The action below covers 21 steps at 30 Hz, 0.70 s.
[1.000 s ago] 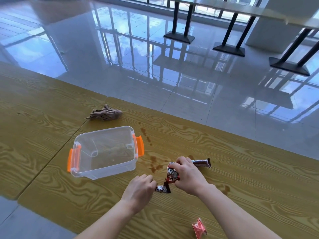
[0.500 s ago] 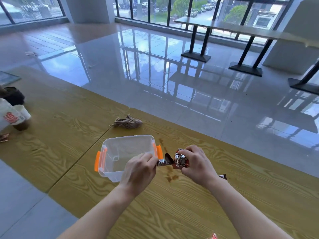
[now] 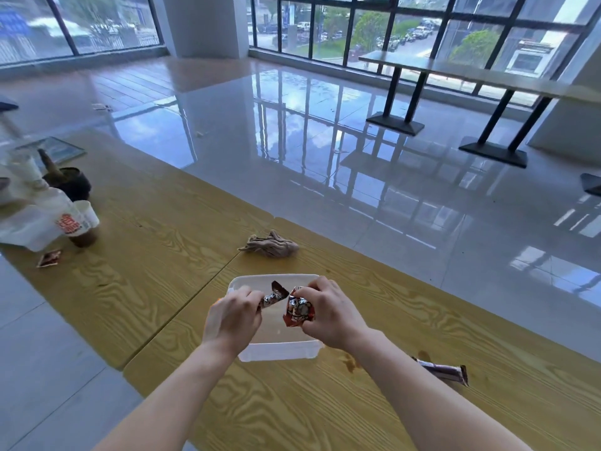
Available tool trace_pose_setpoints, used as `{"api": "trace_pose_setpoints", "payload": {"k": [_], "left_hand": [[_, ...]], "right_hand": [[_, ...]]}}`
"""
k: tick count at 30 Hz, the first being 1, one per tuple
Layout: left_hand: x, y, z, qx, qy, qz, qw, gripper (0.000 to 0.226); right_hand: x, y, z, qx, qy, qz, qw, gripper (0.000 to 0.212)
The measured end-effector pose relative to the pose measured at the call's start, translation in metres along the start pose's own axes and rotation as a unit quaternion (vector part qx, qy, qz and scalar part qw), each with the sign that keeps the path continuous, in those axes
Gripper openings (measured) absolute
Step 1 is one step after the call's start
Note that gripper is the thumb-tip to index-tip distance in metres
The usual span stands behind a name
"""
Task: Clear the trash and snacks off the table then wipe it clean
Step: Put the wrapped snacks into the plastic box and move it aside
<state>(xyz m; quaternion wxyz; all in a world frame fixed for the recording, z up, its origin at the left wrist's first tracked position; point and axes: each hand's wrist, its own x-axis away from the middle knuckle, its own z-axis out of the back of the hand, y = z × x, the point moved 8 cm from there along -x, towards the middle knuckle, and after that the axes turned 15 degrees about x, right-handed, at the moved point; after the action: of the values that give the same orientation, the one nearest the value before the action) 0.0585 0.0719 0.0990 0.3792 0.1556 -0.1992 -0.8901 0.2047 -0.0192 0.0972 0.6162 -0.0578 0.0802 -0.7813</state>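
Observation:
Both hands hover over the clear plastic box on the wooden table. My left hand pinches a small dark snack wrapper. My right hand grips a red snack wrapper. The two wrappers are apart, just above the box's inside. A brown crumpled cloth lies on the table beyond the box. A dark snack bar rests on the table right of my right forearm, near brown spill stains.
On the adjoining table at far left stand a paper cup, a white bag, a dark pot and a small red packet. Beyond the table edge lie glossy floor, other tables and windows.
Both hands lifted the wrappers off the table and carried them left over the box. The wrappers have come apart. The view tilted up, so the left table's items show.

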Motion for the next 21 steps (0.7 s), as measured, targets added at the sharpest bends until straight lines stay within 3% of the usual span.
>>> {"api": "trace_pose_setpoints", "payload": {"k": [9, 17, 21], "left_hand": [[-0.016, -0.015, -0.019, -0.075, -0.046, 0.018, 0.996, 0.007], [-0.016, -0.014, -0.031, -0.12, -0.066, 0.017, 0.99, 0.012], [-0.012, -0.013, -0.033, -0.117, -0.06, 0.013, 0.991, 0.019]], "right_hand": [[-0.032, -0.018, -0.029, 0.055, -0.036, 0.038, 0.997, 0.042], [-0.037, -0.014, -0.04, 0.061, -0.07, 0.046, 0.995, 0.057], [-0.032, -0.007, -0.032, 0.02, -0.032, 0.029, 0.999, 0.042]]}}
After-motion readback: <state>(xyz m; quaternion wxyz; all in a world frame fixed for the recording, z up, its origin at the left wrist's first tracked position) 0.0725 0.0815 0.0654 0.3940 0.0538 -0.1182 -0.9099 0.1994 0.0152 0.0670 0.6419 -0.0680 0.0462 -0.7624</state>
